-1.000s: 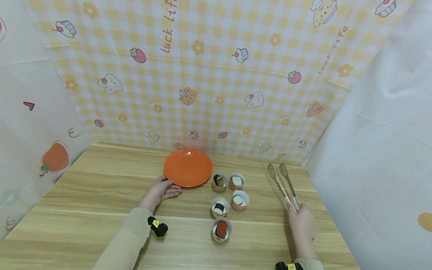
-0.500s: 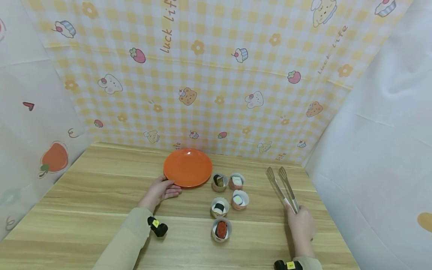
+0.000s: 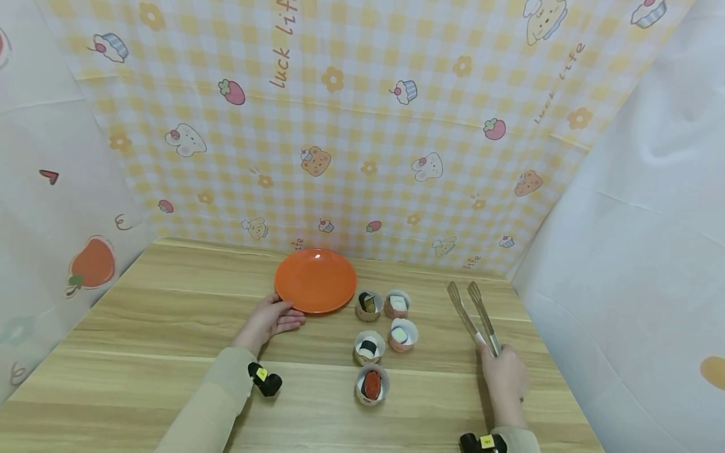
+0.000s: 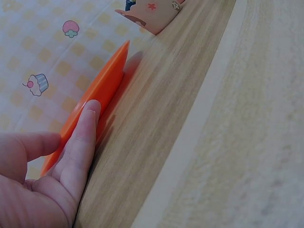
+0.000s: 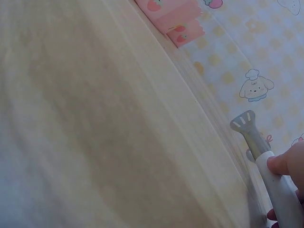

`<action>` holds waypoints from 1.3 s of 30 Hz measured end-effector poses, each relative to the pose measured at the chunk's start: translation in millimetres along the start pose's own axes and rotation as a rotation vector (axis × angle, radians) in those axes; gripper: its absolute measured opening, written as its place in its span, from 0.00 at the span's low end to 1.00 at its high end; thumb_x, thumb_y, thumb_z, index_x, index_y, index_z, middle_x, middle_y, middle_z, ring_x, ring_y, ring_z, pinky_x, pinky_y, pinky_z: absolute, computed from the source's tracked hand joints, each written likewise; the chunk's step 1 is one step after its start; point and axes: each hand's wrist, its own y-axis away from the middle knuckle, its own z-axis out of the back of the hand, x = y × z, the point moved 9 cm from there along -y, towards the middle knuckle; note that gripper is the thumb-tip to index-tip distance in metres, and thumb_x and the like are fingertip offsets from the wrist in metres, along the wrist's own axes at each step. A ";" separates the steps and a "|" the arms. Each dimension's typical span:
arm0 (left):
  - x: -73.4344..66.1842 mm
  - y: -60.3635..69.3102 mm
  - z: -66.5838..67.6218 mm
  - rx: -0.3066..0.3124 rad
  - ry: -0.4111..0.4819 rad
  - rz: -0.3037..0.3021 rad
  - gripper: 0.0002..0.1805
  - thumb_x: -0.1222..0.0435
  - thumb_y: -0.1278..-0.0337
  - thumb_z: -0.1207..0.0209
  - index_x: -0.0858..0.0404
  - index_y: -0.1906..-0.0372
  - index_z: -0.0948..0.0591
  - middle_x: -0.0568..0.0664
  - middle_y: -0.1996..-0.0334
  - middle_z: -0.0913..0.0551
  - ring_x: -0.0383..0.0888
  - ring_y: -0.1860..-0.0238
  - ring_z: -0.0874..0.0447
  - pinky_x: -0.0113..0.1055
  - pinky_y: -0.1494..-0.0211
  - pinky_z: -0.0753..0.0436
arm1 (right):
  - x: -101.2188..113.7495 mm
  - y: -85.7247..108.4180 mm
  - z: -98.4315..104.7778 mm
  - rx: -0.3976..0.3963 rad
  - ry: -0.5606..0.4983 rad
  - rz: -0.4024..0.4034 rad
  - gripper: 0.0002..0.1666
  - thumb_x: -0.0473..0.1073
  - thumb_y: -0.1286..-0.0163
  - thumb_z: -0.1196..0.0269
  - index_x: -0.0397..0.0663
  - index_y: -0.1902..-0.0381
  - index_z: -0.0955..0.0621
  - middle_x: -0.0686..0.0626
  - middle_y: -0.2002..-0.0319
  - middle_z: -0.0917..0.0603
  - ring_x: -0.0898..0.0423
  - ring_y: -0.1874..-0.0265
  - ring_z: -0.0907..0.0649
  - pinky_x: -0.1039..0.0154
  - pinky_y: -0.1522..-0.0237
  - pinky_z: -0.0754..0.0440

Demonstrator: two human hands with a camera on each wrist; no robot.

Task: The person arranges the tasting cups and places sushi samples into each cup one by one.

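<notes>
An orange plate (image 3: 315,280) lies toward the back of the table. My left hand (image 3: 270,319) pinches its near left rim, the thumb (image 4: 45,144) on the upper side and fingers (image 4: 80,147) beneath; in the left wrist view the plate (image 4: 102,92) is seen edge-on. At the right, my right hand (image 3: 504,377) grips metal serving tongs (image 3: 491,335) by the white handles. Their slotted ends stand apart and point toward the back wall, with nothing between them. The right wrist view shows one slotted end (image 5: 244,122) and the thumb on a handle.
Between the hands stand several paper cups holding sushi-like pieces: one with a red topping (image 3: 372,385), one with a black band (image 3: 369,347), one dark green (image 3: 368,304), and pale ones (image 3: 398,303). A checked cloth (image 3: 340,126) hangs behind the wooden table (image 3: 187,302).
The right hand and tongs have drawn slightly back toward the person and a little left. Left hand, plate and cups have stayed in place.
</notes>
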 end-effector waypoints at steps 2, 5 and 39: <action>-0.4 -0.1 -0.2 0.002 -0.003 -0.002 0.24 0.69 0.26 0.57 0.72 0.33 0.48 0.60 0.68 0.16 0.50 0.67 0.13 0.41 0.60 0.15 | -0.1 -1.0 -1.2 0.004 0.001 -0.003 0.30 0.57 0.34 0.40 0.28 0.65 0.25 0.37 0.77 0.24 0.43 0.79 0.25 0.52 0.84 0.30; -0.8 0.0 -0.4 0.001 -0.006 -0.003 0.24 0.69 0.27 0.57 0.72 0.33 0.47 0.60 0.68 0.17 0.50 0.67 0.13 0.41 0.60 0.15 | -0.4 -2.6 -2.1 -0.004 0.001 0.000 0.30 0.57 0.35 0.39 0.29 0.67 0.26 0.36 0.77 0.24 0.42 0.79 0.25 0.51 0.84 0.30; -0.8 1.2 0.0 0.000 0.006 -0.028 0.27 0.69 0.27 0.56 0.72 0.30 0.49 0.62 0.65 0.17 0.50 0.64 0.14 0.41 0.58 0.15 | 3.6 -7.7 -7.8 0.126 0.021 0.087 0.32 0.59 0.35 0.40 0.29 0.70 0.28 0.37 0.77 0.27 0.44 0.79 0.27 0.54 0.83 0.29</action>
